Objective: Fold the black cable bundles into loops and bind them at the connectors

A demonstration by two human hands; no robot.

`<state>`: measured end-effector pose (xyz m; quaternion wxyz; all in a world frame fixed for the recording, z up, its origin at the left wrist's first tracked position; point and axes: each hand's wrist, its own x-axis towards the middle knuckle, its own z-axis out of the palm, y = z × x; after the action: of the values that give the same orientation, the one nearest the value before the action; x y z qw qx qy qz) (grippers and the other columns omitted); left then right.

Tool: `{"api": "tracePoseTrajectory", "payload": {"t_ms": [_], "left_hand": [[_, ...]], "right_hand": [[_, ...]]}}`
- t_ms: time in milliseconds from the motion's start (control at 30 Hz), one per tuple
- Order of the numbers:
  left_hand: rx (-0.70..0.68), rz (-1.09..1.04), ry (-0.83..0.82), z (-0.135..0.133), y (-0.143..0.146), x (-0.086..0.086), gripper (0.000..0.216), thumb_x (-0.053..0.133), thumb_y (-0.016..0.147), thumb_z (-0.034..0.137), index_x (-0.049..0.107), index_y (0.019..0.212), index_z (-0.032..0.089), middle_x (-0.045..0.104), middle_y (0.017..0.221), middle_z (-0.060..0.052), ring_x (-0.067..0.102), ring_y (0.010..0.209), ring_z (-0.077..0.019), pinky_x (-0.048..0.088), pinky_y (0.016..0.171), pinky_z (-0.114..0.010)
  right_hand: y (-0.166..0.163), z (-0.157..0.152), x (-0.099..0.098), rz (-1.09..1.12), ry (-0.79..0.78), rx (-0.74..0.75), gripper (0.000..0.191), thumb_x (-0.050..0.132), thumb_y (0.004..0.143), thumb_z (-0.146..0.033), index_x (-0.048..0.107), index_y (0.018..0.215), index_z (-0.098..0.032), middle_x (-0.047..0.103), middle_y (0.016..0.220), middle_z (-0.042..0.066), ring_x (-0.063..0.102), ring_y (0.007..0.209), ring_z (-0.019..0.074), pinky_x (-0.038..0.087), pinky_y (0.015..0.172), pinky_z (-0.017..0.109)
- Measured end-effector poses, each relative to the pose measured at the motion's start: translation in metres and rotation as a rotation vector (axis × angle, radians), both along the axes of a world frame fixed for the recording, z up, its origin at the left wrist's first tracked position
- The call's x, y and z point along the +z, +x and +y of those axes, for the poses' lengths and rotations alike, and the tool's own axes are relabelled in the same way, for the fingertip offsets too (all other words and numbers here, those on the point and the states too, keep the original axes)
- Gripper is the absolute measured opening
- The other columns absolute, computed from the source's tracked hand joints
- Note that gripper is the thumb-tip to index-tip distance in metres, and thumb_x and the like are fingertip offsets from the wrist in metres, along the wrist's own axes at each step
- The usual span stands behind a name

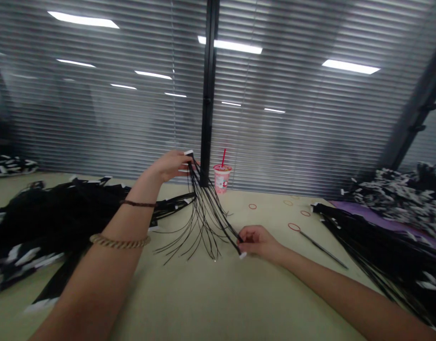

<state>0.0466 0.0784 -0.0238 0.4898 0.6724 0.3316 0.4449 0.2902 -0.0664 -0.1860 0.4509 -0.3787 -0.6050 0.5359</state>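
Observation:
My left hand is raised above the table, its fingers closed round the white-tagged top end of a bunch of thin black cords that hang down and fan out. My right hand rests low on the table, pinching the lower end of one black cord with a white tag, drawn taut from the bunch. Two bracelets sit on my left forearm.
A big heap of black cords with white tags lies at left, another pile at right over purple cloth. A pink cup with a red straw stands at the window blinds. Red rubber bands and a thin rod lie on the beige table.

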Motion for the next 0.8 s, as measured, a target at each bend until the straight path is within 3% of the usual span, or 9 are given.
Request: {"api": "tracePoseTrajectory", "payload": {"t_ms": [67, 200, 300, 400, 500, 600, 800], "left_hand": [[-0.038, 0.019, -0.049, -0.004, 0.008, -0.002, 0.018, 0.057, 0.065, 0.025, 0.056, 0.077, 0.011, 0.062, 0.083, -0.010, 0.058, 0.064, -0.0138, 0.047, 0.059, -0.029], [-0.181, -0.075, -0.154, -0.018, 0.037, -0.006, 0.022, 0.055, 0.067, 0.035, 0.051, 0.075, 0.014, 0.056, 0.063, -0.003, 0.055, 0.055, -0.0125, 0.048, 0.057, -0.033], [-0.215, -0.152, -0.111, -0.030, 0.058, -0.008, 0.014, 0.057, 0.067, 0.022, 0.050, 0.073, 0.012, 0.054, 0.060, -0.001, 0.053, 0.053, -0.0092, 0.049, 0.063, -0.033], [-0.289, -0.308, -0.129, -0.034, 0.065, -0.006, 0.014, 0.053, 0.070, 0.018, 0.052, 0.082, 0.010, 0.059, 0.074, -0.007, 0.059, 0.071, -0.0140, 0.049, 0.072, -0.035], [-0.403, -0.426, -0.098, -0.031, 0.053, -0.001, 0.027, 0.049, 0.074, 0.022, 0.052, 0.100, 0.013, 0.059, 0.090, -0.009, 0.058, 0.081, -0.0155, 0.049, 0.075, -0.034], [-0.442, -0.407, -0.079, -0.027, 0.032, 0.003, 0.039, 0.047, 0.076, 0.028, 0.047, 0.115, 0.021, 0.058, 0.079, -0.005, 0.058, 0.068, -0.0111, 0.049, 0.064, -0.026], [-0.352, -0.339, -0.013, -0.014, 0.000, 0.006, 0.039, 0.046, 0.078, 0.024, 0.047, 0.116, 0.020, 0.059, 0.079, -0.005, 0.057, 0.069, -0.0095, 0.046, 0.063, -0.021]], "right_hand": [[-0.004, -0.006, -0.002, -0.223, 0.133, 0.030, 0.020, 0.067, 0.059, -0.023, 0.049, 0.063, -0.013, 0.048, 0.059, -0.004, 0.042, 0.053, 0.0050, 0.032, 0.050, 0.017], [-0.013, -0.017, -0.003, -0.524, 0.308, -0.088, 0.012, 0.058, 0.061, -0.014, 0.046, 0.063, -0.015, 0.040, 0.054, -0.006, 0.034, 0.049, 0.0040, 0.026, 0.045, 0.015], [-0.018, -0.021, -0.003, -0.552, 0.319, -0.119, 0.009, 0.056, 0.064, -0.015, 0.049, 0.069, -0.016, 0.046, 0.058, -0.004, 0.039, 0.052, 0.0052, 0.029, 0.046, 0.015], [-0.021, -0.022, -0.003, -0.505, 0.298, -0.124, 0.009, 0.056, 0.068, -0.022, 0.051, 0.072, -0.015, 0.047, 0.058, -0.003, 0.041, 0.051, 0.0059, 0.031, 0.046, 0.016], [-0.022, -0.022, -0.001, -0.449, 0.288, -0.131, 0.014, 0.055, 0.071, -0.028, 0.052, 0.071, -0.014, 0.045, 0.056, -0.003, 0.039, 0.049, 0.0056, 0.031, 0.045, 0.017], [-0.021, -0.023, 0.002, -0.436, 0.350, -0.200, 0.017, 0.054, 0.074, -0.031, 0.055, 0.074, -0.014, 0.050, 0.063, 0.000, 0.043, 0.055, 0.0070, 0.034, 0.049, 0.018], [-0.024, -0.027, 0.008, -0.471, 0.623, -0.329, 0.013, 0.053, 0.075, -0.025, 0.053, 0.069, -0.015, 0.052, 0.071, 0.002, 0.046, 0.062, 0.0085, 0.036, 0.056, 0.019]]}}
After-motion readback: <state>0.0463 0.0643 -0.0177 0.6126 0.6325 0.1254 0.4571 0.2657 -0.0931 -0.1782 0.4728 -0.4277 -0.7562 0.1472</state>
